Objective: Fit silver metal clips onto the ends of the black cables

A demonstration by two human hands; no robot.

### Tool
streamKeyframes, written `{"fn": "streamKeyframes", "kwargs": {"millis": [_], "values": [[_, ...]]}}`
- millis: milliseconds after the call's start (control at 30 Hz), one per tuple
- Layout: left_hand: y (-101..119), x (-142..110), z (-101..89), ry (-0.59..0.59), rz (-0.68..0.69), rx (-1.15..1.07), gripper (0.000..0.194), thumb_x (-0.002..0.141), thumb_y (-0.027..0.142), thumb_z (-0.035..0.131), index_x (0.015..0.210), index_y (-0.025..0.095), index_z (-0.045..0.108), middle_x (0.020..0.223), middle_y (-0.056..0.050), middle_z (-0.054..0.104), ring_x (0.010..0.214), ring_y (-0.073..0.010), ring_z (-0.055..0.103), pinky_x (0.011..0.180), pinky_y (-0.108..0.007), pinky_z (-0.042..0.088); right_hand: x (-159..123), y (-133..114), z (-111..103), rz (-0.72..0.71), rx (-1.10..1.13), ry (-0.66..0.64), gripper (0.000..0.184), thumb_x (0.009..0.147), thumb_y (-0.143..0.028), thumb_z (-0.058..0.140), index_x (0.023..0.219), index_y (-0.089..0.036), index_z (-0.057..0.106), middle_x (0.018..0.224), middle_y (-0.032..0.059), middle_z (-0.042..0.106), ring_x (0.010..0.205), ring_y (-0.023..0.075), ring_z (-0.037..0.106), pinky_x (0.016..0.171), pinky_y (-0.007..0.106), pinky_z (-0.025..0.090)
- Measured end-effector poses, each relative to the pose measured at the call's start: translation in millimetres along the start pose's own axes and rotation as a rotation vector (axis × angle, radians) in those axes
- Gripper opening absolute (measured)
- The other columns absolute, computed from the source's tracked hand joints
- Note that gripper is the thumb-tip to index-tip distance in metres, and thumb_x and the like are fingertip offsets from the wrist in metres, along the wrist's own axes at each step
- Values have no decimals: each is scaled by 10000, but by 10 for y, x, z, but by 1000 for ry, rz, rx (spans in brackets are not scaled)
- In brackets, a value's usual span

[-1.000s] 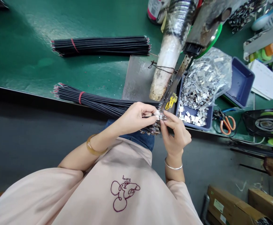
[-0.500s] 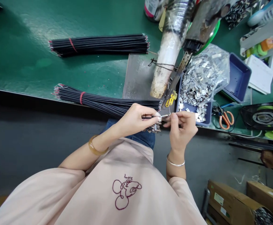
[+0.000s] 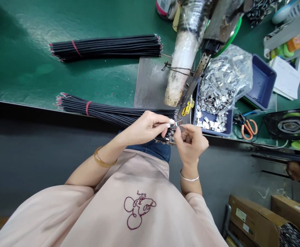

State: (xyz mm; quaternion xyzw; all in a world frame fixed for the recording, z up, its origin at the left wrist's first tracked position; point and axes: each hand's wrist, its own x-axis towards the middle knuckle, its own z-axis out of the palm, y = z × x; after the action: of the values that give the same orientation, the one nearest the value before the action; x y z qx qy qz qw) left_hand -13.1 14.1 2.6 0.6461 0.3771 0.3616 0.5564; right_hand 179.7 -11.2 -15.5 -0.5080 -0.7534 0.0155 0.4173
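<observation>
My left hand (image 3: 151, 126) is closed, its thumb and forefinger pinched on the end of a black cable beside the soldering area. My right hand (image 3: 191, 139) is closed too; its thumb and forefinger meet at that same end, on something too small to make out. A small metal piece (image 3: 179, 122) shows just beyond the fingertips. Behind my left hand lies a bundle of black cables (image 3: 114, 111) tied with a red band. Below the hands, over my lap, hang cable ends with metal connectors (image 3: 169, 139), partly hidden.
A second black cable bundle (image 3: 108, 48) lies farther back. A plastic-wrapped tube (image 3: 178, 73) and a metal-tipped tool (image 3: 195, 82) reach down near my hands. On the right are a blue tray (image 3: 229, 125) with loose metal shells, another blue tray (image 3: 264, 82), orange-handled pliers (image 3: 249, 129) and a fan (image 3: 291, 127).
My right hand has moved left, closer to my left fingertips. My left hand has shifted slightly left and up. The view has moved a little.
</observation>
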Motion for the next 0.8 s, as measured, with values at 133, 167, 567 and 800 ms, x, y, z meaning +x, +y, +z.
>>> {"fn": "streamKeyframes", "kwargs": {"millis": [133, 167, 567, 800], "values": [[-3, -1, 0, 8, -3, -15, 230, 891, 157, 538, 715, 121, 682, 622, -16, 661, 535, -85, 491, 541, -204, 378, 6, 26, -68, 72, 26, -29, 116, 914, -273, 661, 1026, -244, 651, 544, -114, 486, 396, 57, 378, 450, 213, 348], [1, 0, -1, 6, -3, -24, 221, 887, 156, 540, 718, 122, 678, 624, -18, 660, 539, -87, 496, 540, -203, 378, 12, 26, -69, 19, 13, -63, 145, 913, -278, 671, 1053, -245, 658, 542, -113, 500, 398, 57, 384, 457, 216, 354], [13, 14, 128, 115, -71, -146, 150, 833, 226, 636, 764, 105, 692, 571, 49, 376, 543, -62, 297, 500, -223, 227, 71, 45, -188, 80, 107, -138, 53, 940, -256, 617, 899, -223, 624, 590, -89, 548, 423, 48, 441, 433, 201, 344], [45, 53, 186, 198, -87, -188, 127, 781, 159, 615, 659, 123, 612, 564, 64, 268, 541, -54, 219, 502, -231, 165, 44, 1, -171, 135, 323, 276, 211, 978, -218, 537, 1181, -270, 563, 772, -40, 692, 475, 96, 615, 444, 235, 478]]}}
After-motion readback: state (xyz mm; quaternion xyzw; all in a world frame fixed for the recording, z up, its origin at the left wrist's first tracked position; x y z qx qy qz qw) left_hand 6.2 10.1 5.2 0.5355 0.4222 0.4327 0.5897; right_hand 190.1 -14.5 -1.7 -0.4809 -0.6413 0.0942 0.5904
